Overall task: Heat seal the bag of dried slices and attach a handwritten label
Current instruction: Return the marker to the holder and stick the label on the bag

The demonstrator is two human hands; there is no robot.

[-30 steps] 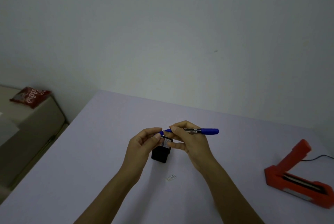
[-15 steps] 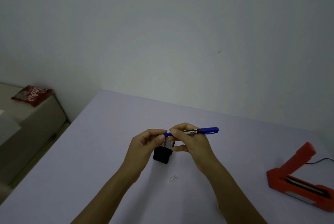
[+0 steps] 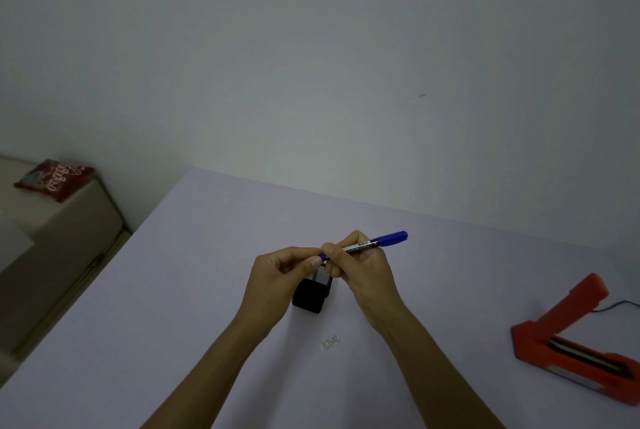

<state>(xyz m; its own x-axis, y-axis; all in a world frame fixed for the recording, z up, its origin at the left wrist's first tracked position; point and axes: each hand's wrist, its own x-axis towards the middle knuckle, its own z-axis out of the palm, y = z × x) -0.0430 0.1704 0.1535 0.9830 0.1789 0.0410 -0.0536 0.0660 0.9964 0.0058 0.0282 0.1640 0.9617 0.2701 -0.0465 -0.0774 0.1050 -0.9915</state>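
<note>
Since the earlier frames, the two hands have been brought closer together, so that the gap seen between the left fingertips and the pen's near end has been closed. Nearest the camera, a small white label [image 3: 330, 341] with faint handwriting is seen lying flat on the pale lilac surface [image 3: 180, 307], between the two forearms and apart from both. Just beyond it, a black mesh pen holder [image 3: 309, 297] is partly hidden under the hands. Above the holder, a blue pen [image 3: 375, 243] is held level by the right hand [image 3: 360, 267], whose fingers are curled round the barrel, with the capped far end pointed to the right. The pen's near end is pinched by the left hand [image 3: 278, 276] between thumb and curled fingers; whether a cap is held there cannot be told. An orange heat sealer [image 3: 568, 335] is set with its arm raised at the right edge of the surface, well apart from the hands. Farthest off, at the left, a red snack bag [image 3: 53, 179] is laid on a low beige ledge [image 3: 52, 231] beside the surface.
</note>
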